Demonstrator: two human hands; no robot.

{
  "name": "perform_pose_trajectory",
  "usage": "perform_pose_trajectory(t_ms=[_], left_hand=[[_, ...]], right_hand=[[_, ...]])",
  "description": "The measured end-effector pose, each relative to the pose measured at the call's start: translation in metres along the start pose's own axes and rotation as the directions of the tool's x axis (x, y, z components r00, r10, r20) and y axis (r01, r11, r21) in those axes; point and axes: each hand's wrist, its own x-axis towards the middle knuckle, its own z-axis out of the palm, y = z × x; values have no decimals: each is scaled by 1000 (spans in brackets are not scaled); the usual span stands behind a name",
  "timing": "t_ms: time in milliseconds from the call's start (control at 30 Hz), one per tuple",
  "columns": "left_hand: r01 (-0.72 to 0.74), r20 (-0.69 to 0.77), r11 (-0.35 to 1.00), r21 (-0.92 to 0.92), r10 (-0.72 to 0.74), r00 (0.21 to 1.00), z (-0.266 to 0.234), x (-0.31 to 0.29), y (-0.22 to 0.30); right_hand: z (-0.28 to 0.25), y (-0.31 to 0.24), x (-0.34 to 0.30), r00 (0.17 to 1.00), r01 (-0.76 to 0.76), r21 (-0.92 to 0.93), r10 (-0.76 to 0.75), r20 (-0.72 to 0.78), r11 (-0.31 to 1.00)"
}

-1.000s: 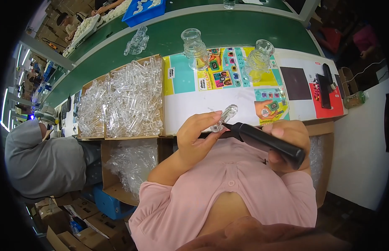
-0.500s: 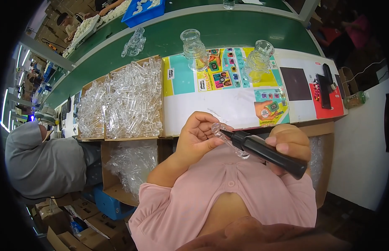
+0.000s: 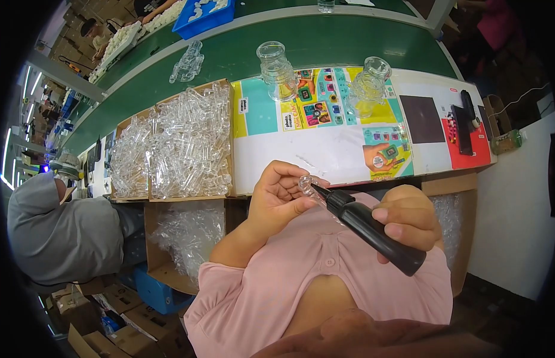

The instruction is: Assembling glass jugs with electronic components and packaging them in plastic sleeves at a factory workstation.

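Note:
Between the thumb and fingers of my left hand (image 3: pixel 280 196) is a small clear plastic part (image 3: pixel 307 185) with a rounded end; the rest of it is partly hidden behind the bottle. My right hand (image 3: pixel 412 218) is wrapped round a black squeeze bottle (image 3: pixel 373 230) with a pointed nozzle. The nozzle tip meets the clear part beside my left fingers; whether they touch I cannot tell. On the table ahead stand a clear plastic assembly (image 3: pixel 278 73) and, to its right, another clear assembly (image 3: pixel 369 88).
At the left, a cardboard box (image 3: pixel 232 137) holds a heap of clear parts. Another clear piece (image 3: pixel 188 62) lies on the green conveyor (image 3: pixel 325 45), near a blue tray (image 3: pixel 200 24). Black tools (image 3: pixel 462 128) rest at the right. Below sits a box of plastic bags (image 3: pixel 191 238). A person in grey (image 3: pixel 68 232) works at left.
The bottle's rear end has swung down and to the left with my right hand, and its nozzle has shifted left along the clear part. My left hand has barely moved.

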Motion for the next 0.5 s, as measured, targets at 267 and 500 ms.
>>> perform_pose_trajectory(t_ms=[267, 500], left_hand=[[-71, -21, 990, 125, 74, 997, -2, -2, -2], [-338, 77, 836, 432, 339, 938, -5, -3, -6]], right_hand=[[-1, -1, -1, 1000, -20, 7, 20, 2, 1000], [2, -7, 2, 992, -122, 5, 123, -39, 992]])
